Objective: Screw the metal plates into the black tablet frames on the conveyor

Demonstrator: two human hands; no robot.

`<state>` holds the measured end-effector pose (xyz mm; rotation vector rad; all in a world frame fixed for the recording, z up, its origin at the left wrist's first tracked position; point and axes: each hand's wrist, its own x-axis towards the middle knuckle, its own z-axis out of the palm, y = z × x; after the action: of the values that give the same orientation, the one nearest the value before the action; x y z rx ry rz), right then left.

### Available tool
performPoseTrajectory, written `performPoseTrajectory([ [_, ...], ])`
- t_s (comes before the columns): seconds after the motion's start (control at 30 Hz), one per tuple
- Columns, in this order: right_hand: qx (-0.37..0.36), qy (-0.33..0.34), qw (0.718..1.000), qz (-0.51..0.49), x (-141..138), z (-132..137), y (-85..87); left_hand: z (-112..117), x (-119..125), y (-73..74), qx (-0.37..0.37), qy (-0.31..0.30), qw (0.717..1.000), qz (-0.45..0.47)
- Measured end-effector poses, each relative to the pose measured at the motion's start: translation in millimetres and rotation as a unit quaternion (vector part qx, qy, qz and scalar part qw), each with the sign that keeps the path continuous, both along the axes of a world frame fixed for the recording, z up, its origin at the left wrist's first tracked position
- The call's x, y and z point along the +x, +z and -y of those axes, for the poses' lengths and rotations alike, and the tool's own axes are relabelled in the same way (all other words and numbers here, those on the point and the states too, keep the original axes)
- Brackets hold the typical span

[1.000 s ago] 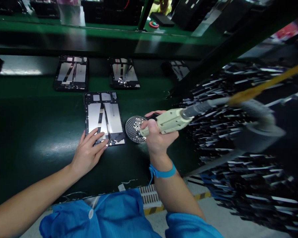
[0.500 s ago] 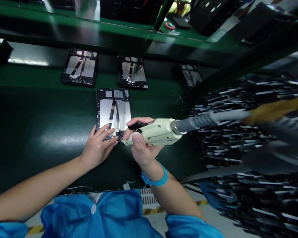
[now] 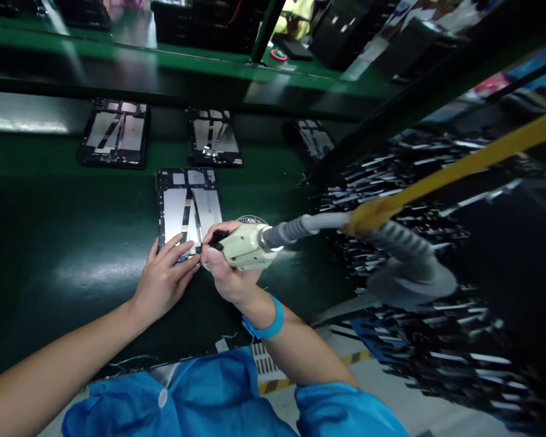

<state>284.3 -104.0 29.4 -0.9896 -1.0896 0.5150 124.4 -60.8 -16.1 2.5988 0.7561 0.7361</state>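
An opened tablet chassis with silver plates lies on the dark green bench in front of me. My left hand rests flat on its near edge, fingers spread. My right hand is wrapped round a cream electric screwdriver, whose tip sits over the chassis's near right corner. A grey hose and a yellow cable run from the tool off to the right. A blue wrist strap circles my right wrist.
A round perforated screw dish peeks out behind the screwdriver. Two more open chassis and a darker third one lie further back on the belt. A rack of dark stacked parts fills the right.
My right hand has carried the screwdriver left from the screw dish to the chassis's near right corner. My left hand has stayed on the chassis.
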Motion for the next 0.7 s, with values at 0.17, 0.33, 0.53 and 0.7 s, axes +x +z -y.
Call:
performPoseTrajectory([
  [0.17,0.043,-0.045,0.998,-0.016,16.3,6.4,7.7,-0.2,0.3,-2.8,-0.001,0.006,1.0,0.015],
  [0.33,0.038,-0.201,0.979,0.014,59.8,16.4,10.0,0.4,1.1,-3.0,-0.007,0.003,1.0,0.019],
  [0.53,-0.007,-0.259,0.966,0.022,80.3,16.3,-3.3,0.4,0.4,-1.9,-0.008,0.007,1.0,0.011],
  [0.7,-0.002,-0.249,0.969,0.013,79.4,15.1,-8.3,0.4,0.2,-1.9,-0.005,0.006,1.0,0.015],
])
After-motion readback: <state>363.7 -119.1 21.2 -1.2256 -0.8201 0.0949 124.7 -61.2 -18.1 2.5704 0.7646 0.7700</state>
